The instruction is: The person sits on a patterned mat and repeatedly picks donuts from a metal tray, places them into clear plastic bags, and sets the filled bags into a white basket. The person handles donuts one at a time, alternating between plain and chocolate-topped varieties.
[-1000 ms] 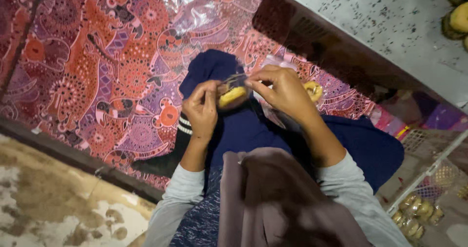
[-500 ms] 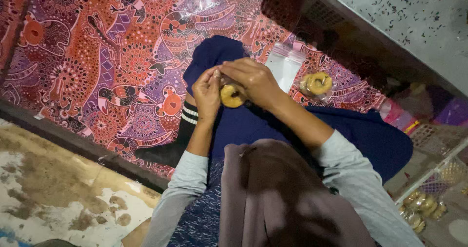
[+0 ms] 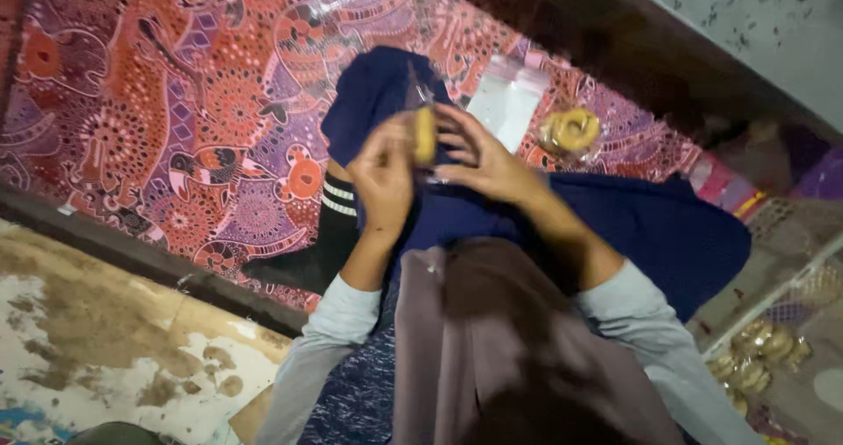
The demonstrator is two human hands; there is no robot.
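Both hands up over lap: left hand (image 3: 384, 177) & right hand (image 3: 481, 159) w/ fingers closed round small clear packet w/ yellow snack (image 3: 425, 134), held upright btwn them. Another bagged yellow snack (image 3: 571, 132) lies on patterned mat (image 3: 176, 85) beside empty clear bags (image 3: 507, 102), well apart.

Your left hand (image 3: 384, 177) and right hand (image 3: 483, 159) pinch a yellow snack (image 3: 425, 134) in clear wrap | bagged snack (image 3: 571, 132) on patterned mat (image 3: 176, 102)
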